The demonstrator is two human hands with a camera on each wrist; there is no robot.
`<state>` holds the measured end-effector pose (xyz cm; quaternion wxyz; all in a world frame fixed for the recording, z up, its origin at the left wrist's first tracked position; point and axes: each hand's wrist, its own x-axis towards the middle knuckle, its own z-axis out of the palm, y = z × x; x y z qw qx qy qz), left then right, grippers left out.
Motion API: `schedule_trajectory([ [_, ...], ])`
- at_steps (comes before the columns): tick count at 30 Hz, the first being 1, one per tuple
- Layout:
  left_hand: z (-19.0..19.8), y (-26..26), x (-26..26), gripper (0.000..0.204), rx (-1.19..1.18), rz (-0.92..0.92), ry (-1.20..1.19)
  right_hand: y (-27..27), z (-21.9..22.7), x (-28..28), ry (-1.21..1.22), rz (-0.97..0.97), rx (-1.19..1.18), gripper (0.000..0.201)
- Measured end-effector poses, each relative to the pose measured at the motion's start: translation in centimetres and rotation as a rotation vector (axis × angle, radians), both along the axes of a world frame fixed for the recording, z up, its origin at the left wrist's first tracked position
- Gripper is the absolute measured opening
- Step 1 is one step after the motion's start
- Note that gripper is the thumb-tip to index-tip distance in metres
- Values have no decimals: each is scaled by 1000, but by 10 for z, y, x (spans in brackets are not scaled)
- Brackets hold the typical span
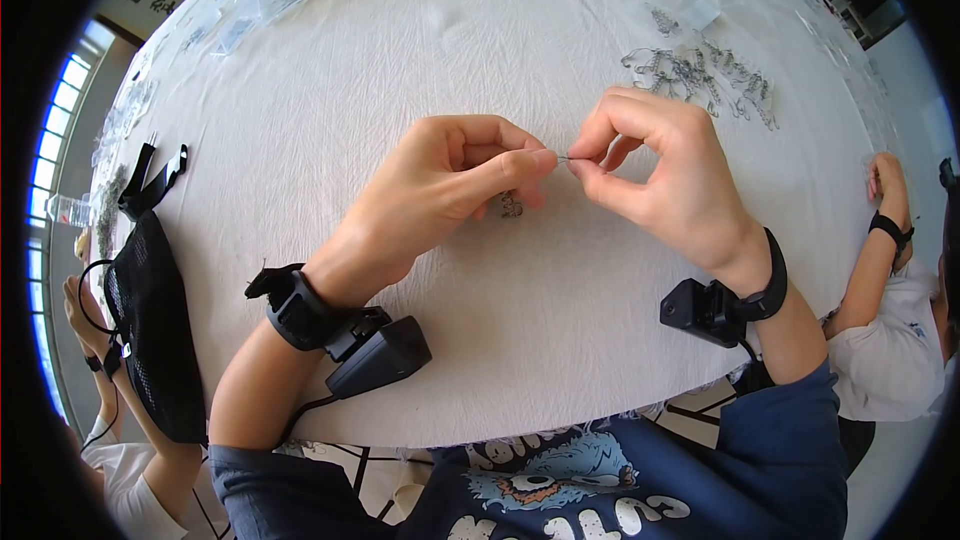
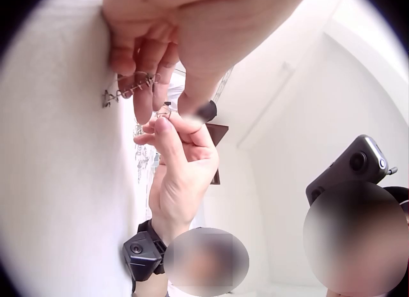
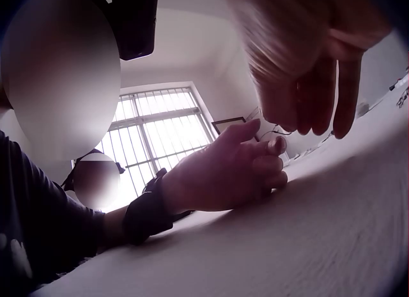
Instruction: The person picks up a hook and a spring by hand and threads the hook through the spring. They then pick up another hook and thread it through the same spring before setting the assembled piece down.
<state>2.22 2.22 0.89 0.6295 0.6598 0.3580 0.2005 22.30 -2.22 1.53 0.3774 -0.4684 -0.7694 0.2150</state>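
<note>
Over the middle of the table, my left hand (image 1: 440, 168) and my right hand (image 1: 665, 165) meet fingertip to fingertip. Between them is a thin silver wire piece (image 1: 563, 158), and my right thumb and forefinger pinch its near end. My left thumb and forefinger pinch at its other side. A short chain of small bent-wire links (image 1: 512, 205) hangs below the left fingers; in the left wrist view this wire chain (image 2: 131, 89) dangles beside the curled fingers. The fingertips hide most of the piece, and its exact shape cannot be told.
A white cloth (image 1: 560, 340) covers the table. A pile of wire pieces (image 1: 700, 75) lies at the back right, and clear plastic boxes (image 1: 265, 5) at the back left. On the left is a black mesh bag (image 1: 155, 325). Other people's arms (image 1: 880, 250) rest at the table's sides.
</note>
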Motion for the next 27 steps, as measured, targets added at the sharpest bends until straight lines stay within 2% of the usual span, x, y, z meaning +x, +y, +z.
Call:
schedule_trajectory([
  [7, -1, 0, 0, 20, -10, -14, 25, -3, 0, -2, -30, 15, 55, 6],
  [10, 6, -1, 0, 19, 4, -45, 111, -3, 1, -3, -29, 22, 69, 6],
  [13, 0, -1, 1, 18, 16, -22, 53, -4, 2, -3, -21, 37, 41, 6],
  [22, -8, -1, 1, 15, 61, 34, -16, -5, 8, 0, 121, -54, -382, 8],
  [27, -8, -2, 1, 13, 73, 40, -13, -3, 9, 3, 161, -52, -526, 12],
])
